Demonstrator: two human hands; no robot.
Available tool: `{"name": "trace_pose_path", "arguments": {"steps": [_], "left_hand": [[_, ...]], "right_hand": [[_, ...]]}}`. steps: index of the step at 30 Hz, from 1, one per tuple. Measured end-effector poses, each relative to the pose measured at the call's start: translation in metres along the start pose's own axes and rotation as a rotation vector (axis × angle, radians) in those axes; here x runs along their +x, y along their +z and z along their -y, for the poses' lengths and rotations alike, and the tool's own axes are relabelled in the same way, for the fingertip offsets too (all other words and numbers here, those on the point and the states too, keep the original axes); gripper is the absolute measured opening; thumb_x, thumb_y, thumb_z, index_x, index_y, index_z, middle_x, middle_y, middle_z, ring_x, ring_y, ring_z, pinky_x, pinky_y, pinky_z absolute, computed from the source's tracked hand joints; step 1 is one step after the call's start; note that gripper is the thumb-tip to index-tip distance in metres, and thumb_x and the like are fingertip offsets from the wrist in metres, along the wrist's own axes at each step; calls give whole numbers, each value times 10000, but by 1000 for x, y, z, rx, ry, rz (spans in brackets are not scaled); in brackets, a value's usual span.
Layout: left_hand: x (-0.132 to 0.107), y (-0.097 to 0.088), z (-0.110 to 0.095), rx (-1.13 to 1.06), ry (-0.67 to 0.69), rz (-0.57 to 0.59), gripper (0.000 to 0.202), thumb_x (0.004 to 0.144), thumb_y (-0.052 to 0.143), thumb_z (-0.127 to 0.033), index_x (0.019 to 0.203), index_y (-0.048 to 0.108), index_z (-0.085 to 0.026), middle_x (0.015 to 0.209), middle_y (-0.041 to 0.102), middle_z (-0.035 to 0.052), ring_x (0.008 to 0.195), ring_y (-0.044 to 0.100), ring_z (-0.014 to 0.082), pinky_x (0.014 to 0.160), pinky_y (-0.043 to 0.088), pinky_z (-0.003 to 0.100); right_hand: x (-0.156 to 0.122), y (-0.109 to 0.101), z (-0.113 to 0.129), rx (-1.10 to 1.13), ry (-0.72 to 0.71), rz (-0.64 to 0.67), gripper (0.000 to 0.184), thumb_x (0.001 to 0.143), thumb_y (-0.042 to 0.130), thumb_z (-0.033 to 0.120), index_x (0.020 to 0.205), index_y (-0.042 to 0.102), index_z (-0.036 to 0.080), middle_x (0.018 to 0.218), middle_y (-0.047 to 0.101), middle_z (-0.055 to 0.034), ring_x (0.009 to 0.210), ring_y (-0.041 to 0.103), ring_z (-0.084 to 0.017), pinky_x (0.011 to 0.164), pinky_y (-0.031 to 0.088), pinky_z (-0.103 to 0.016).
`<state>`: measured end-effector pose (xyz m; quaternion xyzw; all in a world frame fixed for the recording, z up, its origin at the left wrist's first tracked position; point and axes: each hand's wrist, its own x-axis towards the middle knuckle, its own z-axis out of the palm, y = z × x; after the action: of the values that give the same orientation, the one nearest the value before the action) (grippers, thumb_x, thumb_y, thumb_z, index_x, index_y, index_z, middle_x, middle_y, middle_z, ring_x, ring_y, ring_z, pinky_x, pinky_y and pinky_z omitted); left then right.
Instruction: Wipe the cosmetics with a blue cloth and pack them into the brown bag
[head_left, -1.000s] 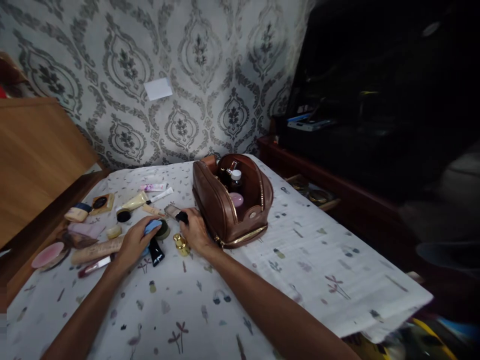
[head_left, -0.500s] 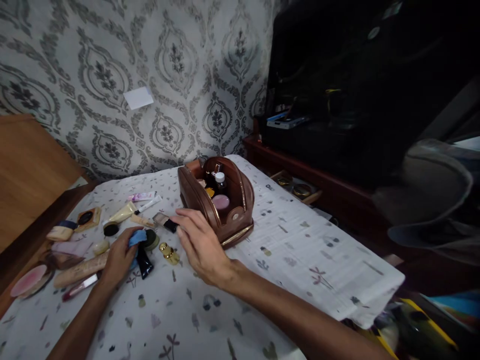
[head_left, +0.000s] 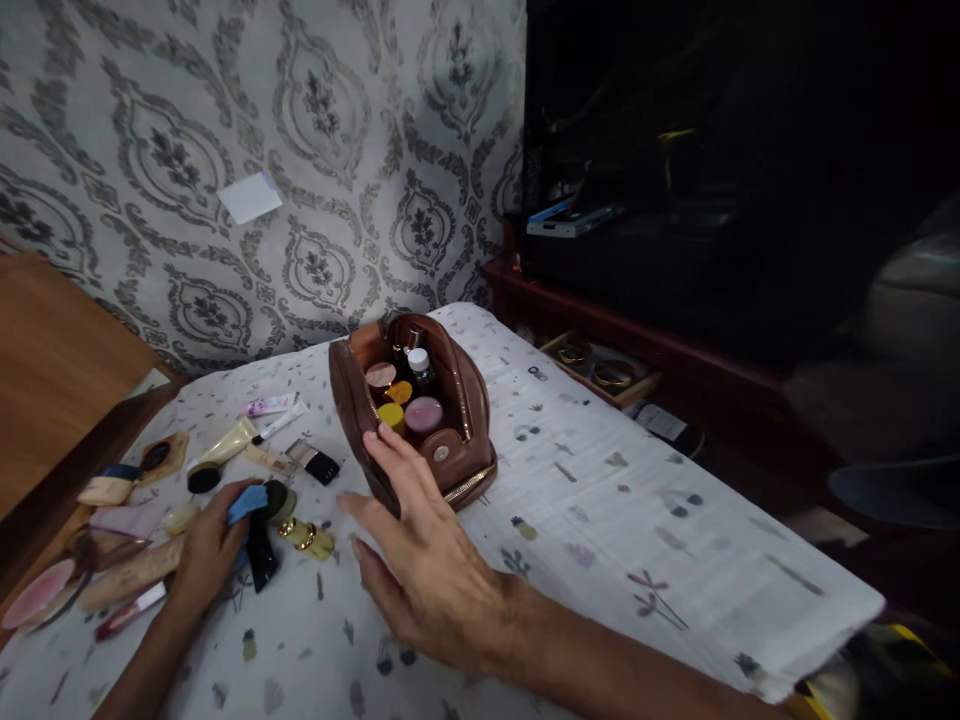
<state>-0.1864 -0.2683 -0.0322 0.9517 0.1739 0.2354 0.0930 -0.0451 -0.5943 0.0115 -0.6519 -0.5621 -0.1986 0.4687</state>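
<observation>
My left hand (head_left: 204, 552) is closed on a small blue item (head_left: 247, 502) whose kind I cannot make out; a black tube (head_left: 261, 555) and a dark green round pot (head_left: 279, 500) lie against it. My right hand (head_left: 439, 570) is open, fingers spread, at the near left side of a brown makeup bag (head_left: 360, 440). The fingertips reach the bag's edge; whether they touch is unclear. Inside the unzipped bag are a white-capped bottle (head_left: 419, 366), a pink round lid (head_left: 424, 414) and a yellow lid (head_left: 391, 418). A gold bottle (head_left: 306, 538) lies between my hands.
Left of the bag lie a flat brush (head_left: 313, 461), a cream tube (head_left: 229, 442), a lip gloss (head_left: 131, 612), a pink compact (head_left: 41, 595) and several other cosmetics. A patterned white cloth (head_left: 585, 520) covers the surface. An open drawer (head_left: 600, 370) stands at the right.
The view has shifted and come closer to the bag. My right hand has left the brush and spread its fingers. A yellow lid now shows inside the bag. My left hand keeps the blue item.
</observation>
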Motion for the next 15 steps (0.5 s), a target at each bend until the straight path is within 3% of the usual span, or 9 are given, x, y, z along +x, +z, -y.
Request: {"name": "trace_pose_path", "arguments": {"steps": [4, 11, 15], "left_hand": [[-1, 0, 2, 50, -19, 6, 386, 851, 423, -382, 1114, 638, -199, 1058, 759, 90, 934, 720, 301, 824, 582, 401], [-1, -1, -1, 92, -20, 7, 387, 849, 416, -400, 1112, 637, -221, 1050, 759, 78, 926, 717, 299, 823, 575, 403], [-1, -1, -5, 98, -24, 10, 386, 864, 405, -407, 1101, 636, -209, 1038, 756, 85, 906, 711, 301, 813, 569, 404]], "right_hand": [[-5, -3, -7, 10, -113, 24, 320, 893, 500, 102, 1201, 587, 106, 1372, 575, -256, 1503, 286, -326, 1181, 361, -598], [-8, 1, -12, 22, -184, 64, 332, 849, 523, 77, 1155, 647, 44, 1112, 703, -230, 1482, 321, -371, 1237, 240, -612], [-9, 3, -12, 37, -176, 90, 334, 859, 500, 77, 1158, 646, 46, 1157, 696, -245, 1477, 330, -373, 1214, 236, -658]]}}
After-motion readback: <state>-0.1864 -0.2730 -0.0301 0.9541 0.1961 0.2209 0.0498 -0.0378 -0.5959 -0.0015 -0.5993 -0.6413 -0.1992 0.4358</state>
